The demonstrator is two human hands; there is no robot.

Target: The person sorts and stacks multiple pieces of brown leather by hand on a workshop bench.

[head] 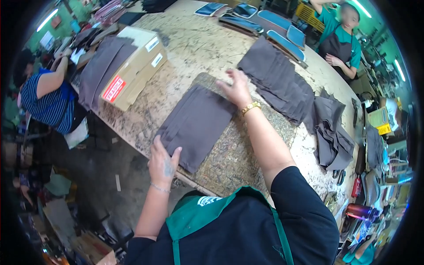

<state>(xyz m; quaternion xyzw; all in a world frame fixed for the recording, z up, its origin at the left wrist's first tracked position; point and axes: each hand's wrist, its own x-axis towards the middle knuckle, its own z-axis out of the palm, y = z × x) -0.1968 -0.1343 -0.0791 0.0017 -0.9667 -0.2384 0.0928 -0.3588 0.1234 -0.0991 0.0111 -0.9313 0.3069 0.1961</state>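
Observation:
A flat stack of dark grey-brown fabric pieces (pixel 202 122) lies in front of me, its layers slightly stepped along the left side. It rests on a worn, mottled board (pixel 228 162) on the worktable. My left hand (pixel 164 164) is at the stack's near left corner, thumb and fingers spread and touching its edge. Past the far right corner, my right hand (pixel 237 87) has its fingers apart and holds nothing; whether it touches the fabric is unclear. To its right lies a fanned pile of the same fabric (pixel 278 79), with a crumpled heap of fabric (pixel 334 132) beyond.
A cardboard box (pixel 135 66) with a red label stands at left, against draped dark fabric (pixel 102 66). Blue-topped flat templates (pixel 275 20) lie at the far side. One person (pixel 49 96) works at left; another person (pixel 344 43) stands at far right. A metallic bottle (pixel 361 212) is at right.

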